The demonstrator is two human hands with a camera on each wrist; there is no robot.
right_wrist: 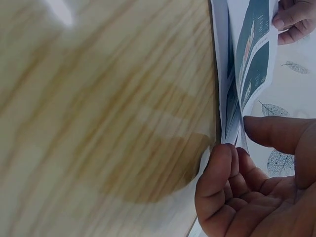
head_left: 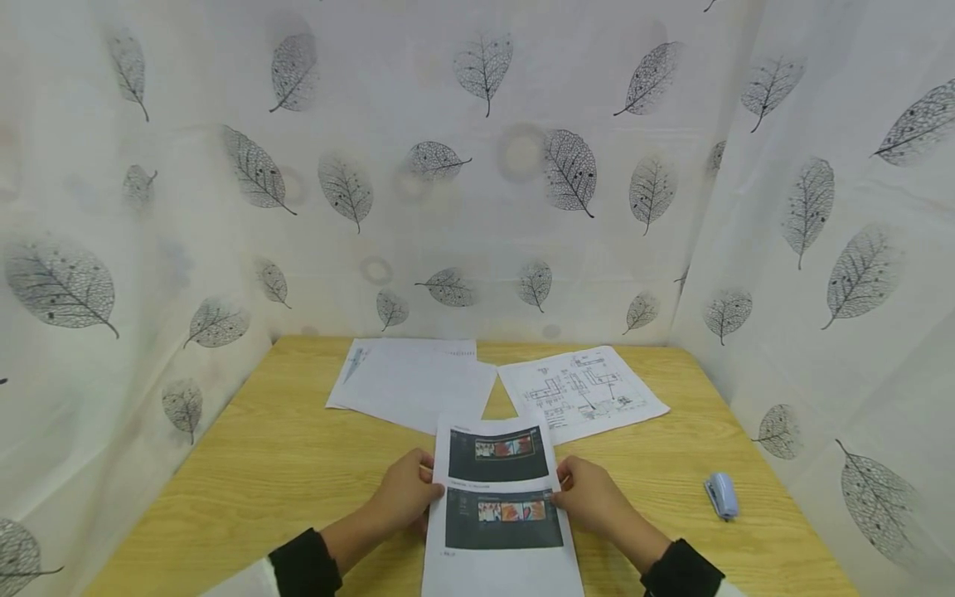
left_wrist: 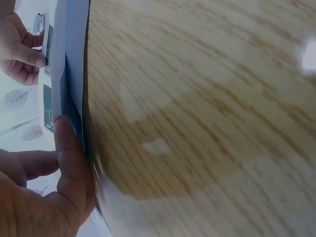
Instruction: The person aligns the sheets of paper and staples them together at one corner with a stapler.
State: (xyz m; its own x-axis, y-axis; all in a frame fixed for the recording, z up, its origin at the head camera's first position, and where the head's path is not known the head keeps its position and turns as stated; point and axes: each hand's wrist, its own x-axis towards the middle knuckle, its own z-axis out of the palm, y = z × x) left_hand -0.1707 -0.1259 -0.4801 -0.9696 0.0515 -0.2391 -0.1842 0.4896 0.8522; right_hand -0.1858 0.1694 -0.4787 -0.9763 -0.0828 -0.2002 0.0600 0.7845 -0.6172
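Note:
Printed sheets of paper [head_left: 504,518], bearing two dark screenshot pictures, stand in front of me between both hands. My left hand [head_left: 406,489] pinches their left edge, thumb on the front side. On the opposite edge, my right hand [head_left: 593,496] pinches with its thumb over the print. In the right wrist view the sheets [right_wrist: 254,54] show more than one layer, slightly parted near the right hand's [right_wrist: 247,192] fingertips. The left wrist view shows them edge-on [left_wrist: 74,49], close over the wooden table, beside the left hand [left_wrist: 54,192].
A small light-blue stapler [head_left: 721,496] lies on the wooden table [head_left: 298,439] to the right. Behind the held sheets are overlapping, mostly white papers [head_left: 418,385] at left and a sheet with line diagrams [head_left: 582,394] at right. A leaf-patterned curtain [head_left: 477,207] surrounds the table.

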